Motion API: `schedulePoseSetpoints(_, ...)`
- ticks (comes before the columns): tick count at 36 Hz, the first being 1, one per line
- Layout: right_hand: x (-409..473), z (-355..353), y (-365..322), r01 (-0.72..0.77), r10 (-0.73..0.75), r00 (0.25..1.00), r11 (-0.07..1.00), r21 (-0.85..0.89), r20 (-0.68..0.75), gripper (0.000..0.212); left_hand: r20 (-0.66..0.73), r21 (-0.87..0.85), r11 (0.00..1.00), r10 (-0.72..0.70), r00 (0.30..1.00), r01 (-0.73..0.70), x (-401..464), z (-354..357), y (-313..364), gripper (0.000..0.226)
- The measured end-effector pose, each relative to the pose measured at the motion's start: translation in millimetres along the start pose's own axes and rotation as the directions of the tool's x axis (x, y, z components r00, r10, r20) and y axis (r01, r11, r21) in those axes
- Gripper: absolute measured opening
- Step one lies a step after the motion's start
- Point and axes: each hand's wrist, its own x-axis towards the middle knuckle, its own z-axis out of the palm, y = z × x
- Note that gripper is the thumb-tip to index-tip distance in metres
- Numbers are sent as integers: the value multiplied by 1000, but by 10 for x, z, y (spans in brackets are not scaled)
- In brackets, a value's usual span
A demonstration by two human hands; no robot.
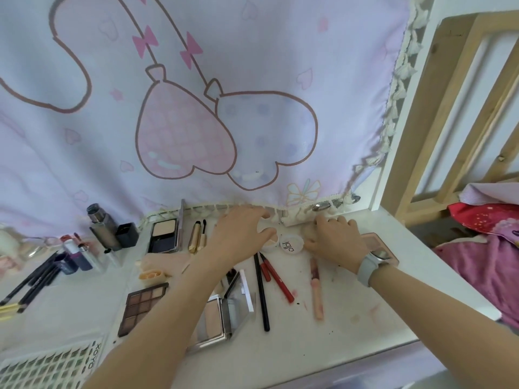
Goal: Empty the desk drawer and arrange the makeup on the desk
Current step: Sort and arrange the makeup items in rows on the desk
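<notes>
Makeup lies spread over the white desk (365,327). My left hand (241,234) reaches to the back edge, palm down with fingers spread, its thumb touching a small round jar (268,245) of beige powder. Beside the jar sits a white round lid (291,244) with lettering. My right hand (334,238), a watch on its wrist, curls its fingers round a beige puff (309,232) just right of the lid. A pink palette (373,239) lies partly under that wrist. No drawer is in view.
Around my arms lie a brown eyeshadow palette (141,307), an open compact (214,321), a black pencil (261,293), red pencils (276,279) and a pink gloss tube (316,290). Bottles, lipsticks (75,255) and brushes (31,282) crowd the left. A curtain (196,108) hangs behind.
</notes>
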Motion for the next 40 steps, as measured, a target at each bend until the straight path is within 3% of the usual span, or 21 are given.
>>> schedulePoseSetpoints(4,-114,-241,58,-21,-5,995,968,249,103,57,-26,-111,993,44,999,-47,-121,-2,53,47)
schedulePoseSetpoints(7,-303,-513,139,45,-132,981,867,496,143,68,-67,-135,983,117,991,-125,-200,14,146,53)
schedulePoseSetpoints(12,-586,-821,180,138,-307,938,757,639,161,82,-109,-103,957,261,959,-272,-366,127,303,65)
schedulePoseSetpoints(18,-763,-875,186,172,-406,900,667,725,160,97,-251,-212,917,283,926,-337,-636,265,386,44)
schedulePoseSetpoints(22,-825,-918,276,219,-339,941,598,771,-5,69,-310,-270,925,178,934,-266,-783,324,425,43)
schedulePoseSetpoints(25,-856,-899,286,162,-106,987,690,706,-122,42,-351,-327,922,86,933,-207,-873,354,495,41)
schedulePoseSetpoints(27,-872,-855,258,120,-41,991,718,686,-131,53,-374,-364,913,36,927,-183,-911,380,547,40)
schedulePoseSetpoints(29,-898,-824,229,104,-22,992,676,730,-121,61,-385,-392,905,3,923,-166,-936,412,604,39)
schedulePoseSetpoints(32,-913,-821,197,125,8,986,616,778,-164,48,-384,-431,889,-27,923,-153,-957,482,689,36)
schedulePoseSetpoints(35,-921,-849,191,197,-43,976,608,769,-216,44,-350,-503,857,-83,933,-112,-950,549,748,26)
schedulePoseSetpoints(39,-901,-968,277,328,-244,943,586,741,-224,11,-262,-634,773,-165,951,-40,-933,616,765,30)
schedulePoseSetpoints(40,-883,-1004,316,339,-295,935,566,752,-198,15,-236,-671,741,-183,955,-24,-927,623,759,30)
